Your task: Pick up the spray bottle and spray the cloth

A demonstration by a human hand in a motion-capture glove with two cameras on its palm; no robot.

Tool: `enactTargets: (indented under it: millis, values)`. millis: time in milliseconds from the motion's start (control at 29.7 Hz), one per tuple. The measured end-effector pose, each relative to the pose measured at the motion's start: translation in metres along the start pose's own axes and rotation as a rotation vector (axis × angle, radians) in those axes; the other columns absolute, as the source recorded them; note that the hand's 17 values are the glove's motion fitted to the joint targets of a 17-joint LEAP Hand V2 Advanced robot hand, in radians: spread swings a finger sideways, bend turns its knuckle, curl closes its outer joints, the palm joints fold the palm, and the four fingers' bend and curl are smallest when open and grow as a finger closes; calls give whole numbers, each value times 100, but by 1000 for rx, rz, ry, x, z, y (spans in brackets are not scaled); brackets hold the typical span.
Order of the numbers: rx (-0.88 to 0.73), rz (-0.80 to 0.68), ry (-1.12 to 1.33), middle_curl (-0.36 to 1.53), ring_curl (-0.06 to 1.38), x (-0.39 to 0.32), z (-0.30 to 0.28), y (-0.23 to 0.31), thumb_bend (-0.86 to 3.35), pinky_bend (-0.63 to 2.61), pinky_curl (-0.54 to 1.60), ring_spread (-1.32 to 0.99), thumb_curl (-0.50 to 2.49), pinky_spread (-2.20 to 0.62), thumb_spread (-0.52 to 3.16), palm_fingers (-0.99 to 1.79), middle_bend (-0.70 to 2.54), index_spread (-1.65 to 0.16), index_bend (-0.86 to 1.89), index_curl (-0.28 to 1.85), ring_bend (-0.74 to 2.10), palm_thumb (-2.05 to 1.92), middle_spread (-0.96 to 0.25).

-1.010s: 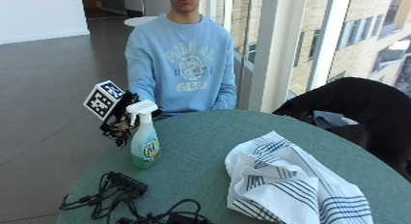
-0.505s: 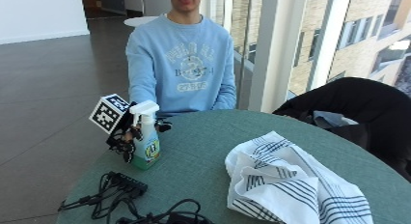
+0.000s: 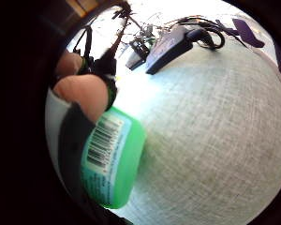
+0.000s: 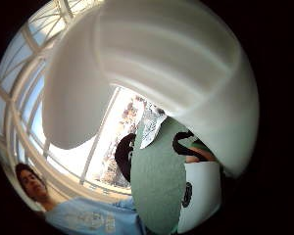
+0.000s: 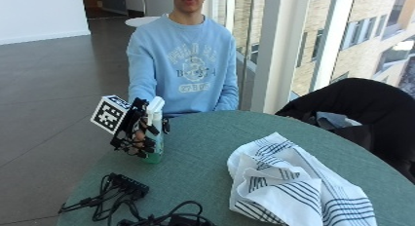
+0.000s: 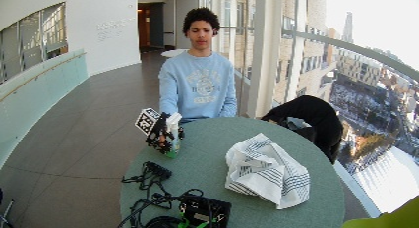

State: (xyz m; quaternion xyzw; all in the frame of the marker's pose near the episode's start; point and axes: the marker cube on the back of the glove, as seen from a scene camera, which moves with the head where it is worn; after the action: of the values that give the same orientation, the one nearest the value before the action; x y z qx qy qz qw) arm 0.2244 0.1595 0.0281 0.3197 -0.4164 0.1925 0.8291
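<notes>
A green spray bottle [image 5: 154, 138] with a white trigger head [image 5: 156, 105] stands upright on the round green table [image 5: 201, 153] near its left edge. My gloved right hand [image 5: 135, 131] is wrapped around the bottle's body, fingers curled over it. The bottle's green base and barcode label [image 3: 110, 157] fill the little finger side palm view, with fingertips [image 3: 79, 91] beside them. The white trigger head [image 4: 152, 63] fills the thumb side palm view. A white cloth with dark stripes [image 5: 285, 184] lies crumpled on the table to the right of the bottle, well apart from the hand.
A tangle of black cables with a small box [image 5: 126, 187] lies on the table in front of the bottle. More black gear [image 6: 203, 211] sits at the near edge. A dark jacket [image 5: 350, 104] hangs over a chair behind the table.
The hand has come in from beside the bottle and closed around its body. The bottle stands in the same spot on the table.
</notes>
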Motion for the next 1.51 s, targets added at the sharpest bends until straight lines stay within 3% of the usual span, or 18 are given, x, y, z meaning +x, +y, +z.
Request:
enactTargets:
  millis: [808,1111,1515]
  values:
    - [-376,-184,-127,40,42,-105,42,-46,-3,29,38,-10,59,7,62,108,17,-28,14,35,52,102,-10]
    - [-602,-127,-22,42,42,-132,86,-76,-3,30,38,-7,62,5,61,110,18,-26,13,35,54,99,-9]
    - [-746,-71,56,43,42,-141,144,-88,-3,32,38,-5,64,6,63,111,18,-24,12,35,59,96,-8]
